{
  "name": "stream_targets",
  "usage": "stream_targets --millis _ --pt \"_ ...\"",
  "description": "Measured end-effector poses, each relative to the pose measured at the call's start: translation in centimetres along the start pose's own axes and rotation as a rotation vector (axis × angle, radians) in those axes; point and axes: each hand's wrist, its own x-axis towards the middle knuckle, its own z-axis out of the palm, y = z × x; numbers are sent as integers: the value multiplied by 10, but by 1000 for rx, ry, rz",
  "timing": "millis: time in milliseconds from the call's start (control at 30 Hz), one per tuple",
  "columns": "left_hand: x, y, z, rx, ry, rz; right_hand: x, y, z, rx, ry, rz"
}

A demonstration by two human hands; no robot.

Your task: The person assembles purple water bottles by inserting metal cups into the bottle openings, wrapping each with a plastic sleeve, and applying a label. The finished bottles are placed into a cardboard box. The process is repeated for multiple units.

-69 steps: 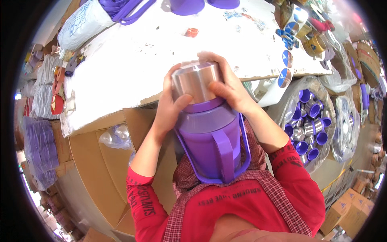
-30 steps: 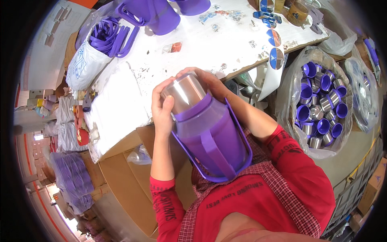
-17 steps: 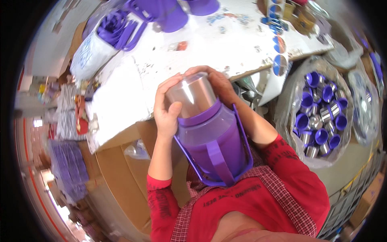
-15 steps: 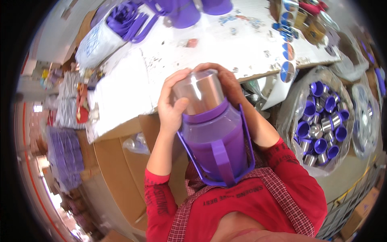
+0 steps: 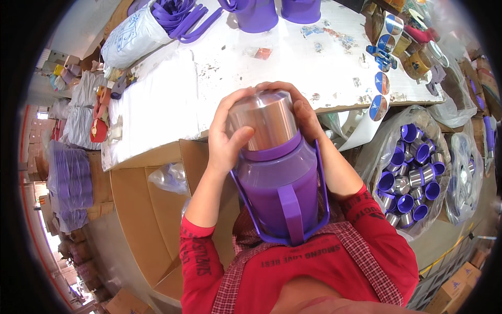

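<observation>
A large purple vacuum jug [image 5: 261, 196] with a side handle and a carrying strap leans against my front, top pointing away from me. Its brushed steel cup lid [image 5: 266, 123] sits over the purple neck. My left hand [image 5: 222, 131] is wrapped round the lid's left side, with the thumb lying across the metal. On the other side, my right hand [image 5: 306, 115] curves round the lid, its fingers meeting the left ones near the top. Both hands are closed on the lid; some fingertips are hidden behind it.
Ahead stands a white worktable [image 5: 230, 78] with purple jug bodies [image 5: 253, 15], a bag of purple straps [image 5: 138, 36] and a strip of round stickers [image 5: 381, 83]. A clear bag of steel-and-purple cups [image 5: 413, 172] is at right. An open carton [image 5: 141, 209] stands at lower left.
The view has shifted slightly, so the table and bags sit differently in it. Both hands stay on the cup lid, with the jug in nearly the same pose.
</observation>
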Motion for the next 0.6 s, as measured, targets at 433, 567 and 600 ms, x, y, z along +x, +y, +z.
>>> stream_targets --millis 433,567,600 --pt "34 -8 -26 -163 -27 -341 35 -33 -3 -556 -52 131" --pt "15 -33 -6 -243 -116 -229 23 -31 0 -644 32 80" --pt "15 -35 -5 -227 -104 -216 22 -31 0 -665 47 35"
